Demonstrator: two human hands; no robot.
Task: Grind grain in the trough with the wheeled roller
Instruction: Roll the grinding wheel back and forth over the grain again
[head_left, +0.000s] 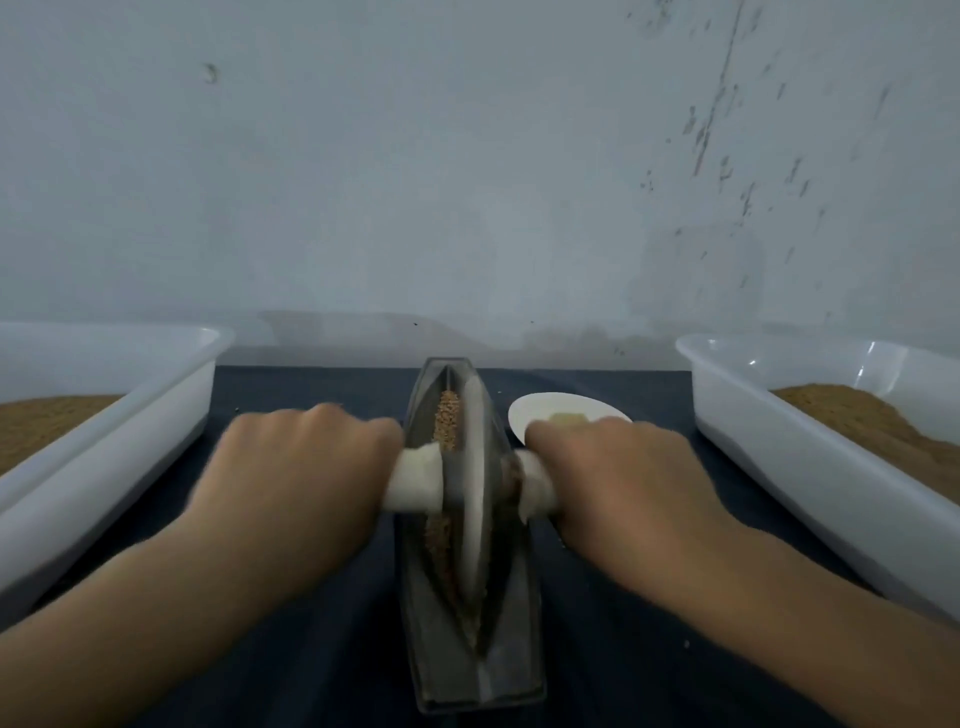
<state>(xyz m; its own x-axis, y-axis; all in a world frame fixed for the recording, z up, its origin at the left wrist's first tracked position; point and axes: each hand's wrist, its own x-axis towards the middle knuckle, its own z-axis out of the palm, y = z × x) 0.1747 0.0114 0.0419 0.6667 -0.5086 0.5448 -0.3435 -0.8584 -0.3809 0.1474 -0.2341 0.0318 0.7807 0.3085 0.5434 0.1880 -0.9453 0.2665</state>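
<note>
Trough (470, 670): dark metal, grain (448, 421) inside. Roller (475, 467): wheel in groove. Left hand (301, 467), right hand (613, 478): each grasping handle end.

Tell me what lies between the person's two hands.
Head view: the roller's thin grey wheel stands between left hand and right hand, in the dark metal trough.

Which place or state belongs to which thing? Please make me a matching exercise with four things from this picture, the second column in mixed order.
1. left hand
2. white plate
3. trough
4. right tray

a. partly hidden behind the right hand
b. grips the roller
c. holds a brown heap, far right
d. in the middle, with grain in it

Pairs: 1-b, 2-a, 3-d, 4-c.
</note>
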